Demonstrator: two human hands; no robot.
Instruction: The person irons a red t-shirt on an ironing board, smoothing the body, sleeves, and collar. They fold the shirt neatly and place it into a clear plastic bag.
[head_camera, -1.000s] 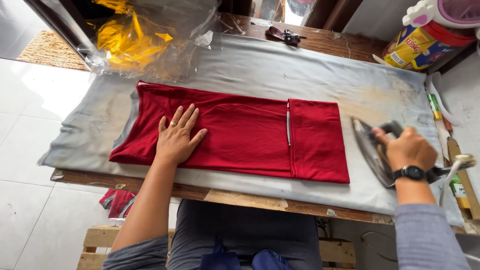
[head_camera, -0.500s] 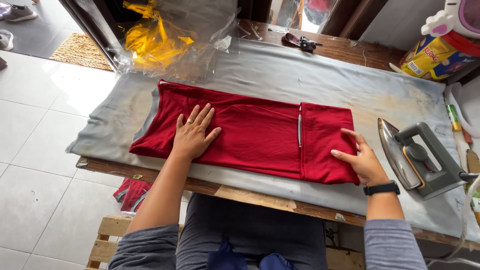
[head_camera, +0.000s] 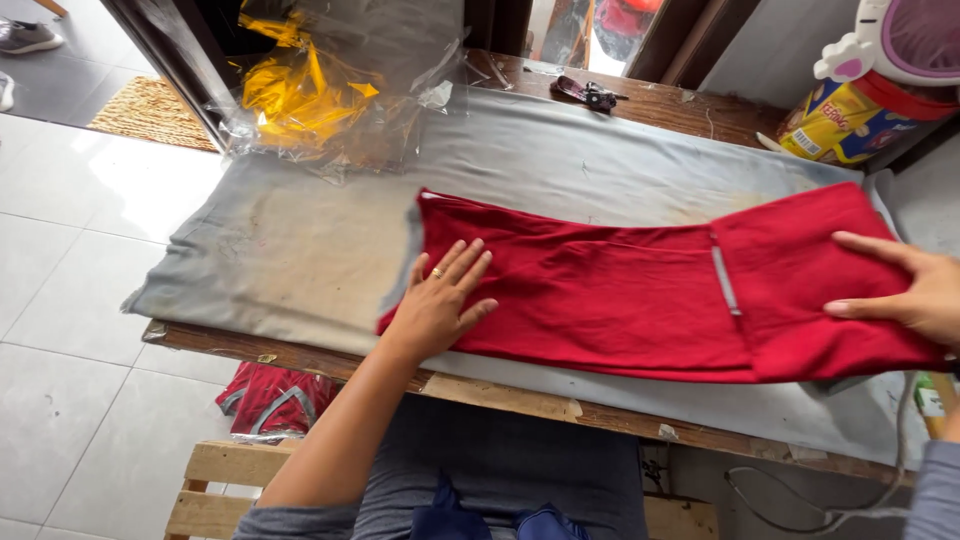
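Two flat hands on red garment

left hand flat, palm down, fingers spread, ring on one finger, forearm bare. right hand flat, fingers extended leftward, partly cut off at frame edge.

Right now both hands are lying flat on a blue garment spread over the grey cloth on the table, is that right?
Not quite: the garment is red, not blue, as the head view shows. The rest holds: the left hand and the right hand both lie flat on it, and it is spread over the grey cloth on the table.
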